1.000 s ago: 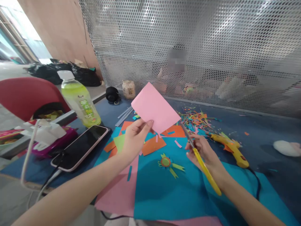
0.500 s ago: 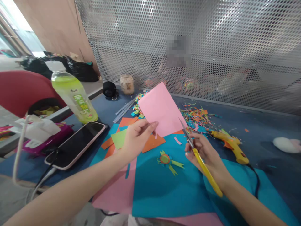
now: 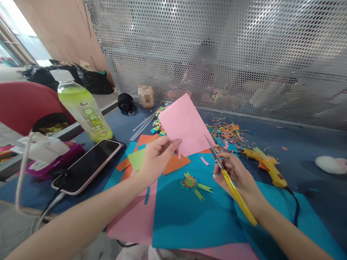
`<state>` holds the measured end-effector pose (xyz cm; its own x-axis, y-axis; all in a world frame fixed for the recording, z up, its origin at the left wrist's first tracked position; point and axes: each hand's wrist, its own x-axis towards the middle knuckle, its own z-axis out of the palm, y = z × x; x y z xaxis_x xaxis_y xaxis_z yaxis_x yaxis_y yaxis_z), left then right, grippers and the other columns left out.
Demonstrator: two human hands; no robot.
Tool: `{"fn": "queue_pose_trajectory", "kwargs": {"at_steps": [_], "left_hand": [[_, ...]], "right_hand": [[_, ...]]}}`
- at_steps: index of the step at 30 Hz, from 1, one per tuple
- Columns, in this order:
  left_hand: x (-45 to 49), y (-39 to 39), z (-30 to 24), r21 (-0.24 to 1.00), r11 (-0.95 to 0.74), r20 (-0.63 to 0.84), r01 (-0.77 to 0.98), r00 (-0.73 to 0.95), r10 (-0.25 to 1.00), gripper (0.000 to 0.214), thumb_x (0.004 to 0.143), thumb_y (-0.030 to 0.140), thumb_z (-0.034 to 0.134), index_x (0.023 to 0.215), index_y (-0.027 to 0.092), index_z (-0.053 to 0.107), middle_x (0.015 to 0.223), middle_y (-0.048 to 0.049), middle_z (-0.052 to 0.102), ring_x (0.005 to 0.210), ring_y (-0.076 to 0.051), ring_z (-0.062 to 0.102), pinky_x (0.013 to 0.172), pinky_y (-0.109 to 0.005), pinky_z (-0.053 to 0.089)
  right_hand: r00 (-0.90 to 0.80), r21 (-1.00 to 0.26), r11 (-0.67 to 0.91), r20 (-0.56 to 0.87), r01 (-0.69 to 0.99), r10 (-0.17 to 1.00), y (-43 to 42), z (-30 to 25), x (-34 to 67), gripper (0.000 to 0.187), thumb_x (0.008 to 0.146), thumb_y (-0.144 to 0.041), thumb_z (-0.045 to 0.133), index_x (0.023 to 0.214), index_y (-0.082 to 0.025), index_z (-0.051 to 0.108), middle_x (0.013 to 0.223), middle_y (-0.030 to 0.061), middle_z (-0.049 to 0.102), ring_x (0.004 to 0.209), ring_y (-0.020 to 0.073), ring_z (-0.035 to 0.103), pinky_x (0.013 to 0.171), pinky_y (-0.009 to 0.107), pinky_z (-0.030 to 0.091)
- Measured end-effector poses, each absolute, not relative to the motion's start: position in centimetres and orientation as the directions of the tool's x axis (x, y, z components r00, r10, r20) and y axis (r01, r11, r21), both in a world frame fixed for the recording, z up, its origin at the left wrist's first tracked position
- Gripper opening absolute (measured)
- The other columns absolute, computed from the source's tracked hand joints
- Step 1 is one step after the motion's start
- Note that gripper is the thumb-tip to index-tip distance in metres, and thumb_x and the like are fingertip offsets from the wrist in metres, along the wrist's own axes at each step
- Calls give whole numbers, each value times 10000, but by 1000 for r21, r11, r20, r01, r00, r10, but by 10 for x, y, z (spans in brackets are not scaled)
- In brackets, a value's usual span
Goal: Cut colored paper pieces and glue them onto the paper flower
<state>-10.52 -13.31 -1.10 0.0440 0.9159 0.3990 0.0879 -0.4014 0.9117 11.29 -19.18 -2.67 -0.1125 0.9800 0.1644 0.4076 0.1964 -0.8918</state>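
My left hand (image 3: pixel 159 155) pinches the lower left edge of a pink sheet of paper (image 3: pixel 187 126), held up above the table. In my right hand (image 3: pixel 235 177) are yellow-handled scissors (image 3: pixel 230 184), their blades pointing up and left across the paper's lower right corner. Whether the blades are parted is hard to make out. Below the hands, a small paper rosette (image 3: pixel 189 182) with an orange and green centre and green ribbon tails lies on a large blue sheet (image 3: pixel 195 220). A thin pink strip (image 3: pixel 204 161) rests close by.
A yellow glue gun (image 3: pixel 265 166) lies at right, beside a heap of paper shreds (image 3: pixel 229 133). On the left are a phone (image 3: pixel 89 166), a drink bottle (image 3: pixel 84 108) and a purple tissue holder (image 3: pixel 56 159). Behind stands a perforated metal screen (image 3: pixel 162 43).
Almost nothing differs. The scissor tips sit very slightly further left over the pink paper, and the whole view has shifted a little.
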Motion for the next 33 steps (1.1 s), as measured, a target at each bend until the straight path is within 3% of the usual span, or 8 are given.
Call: {"fn": "queue_pose_trajectory", "kwargs": {"at_steps": [12,33], "left_hand": [[-108,-130,-15,897,-422,423,130,20,906,203,786,356,589,693,188,656,594,12,632,545,-100,561,543,-215,451],[-107,-132,-12,878,-442,445,184,31,895,221,801,339,576,678,170,649,584,11,624,549,-92,552,547,-197,451]], "right_hand": [[-91,-915,195,174,353,981,-189,-33,115,453,697,-188,662,1082,-299,450,801,-30,534,729,146,558,597,246,458],[-106,-880,183,151,439,983,-190,-31,115,407,748,-236,626,1085,-299,406,789,-29,503,742,154,547,601,260,440]]}}
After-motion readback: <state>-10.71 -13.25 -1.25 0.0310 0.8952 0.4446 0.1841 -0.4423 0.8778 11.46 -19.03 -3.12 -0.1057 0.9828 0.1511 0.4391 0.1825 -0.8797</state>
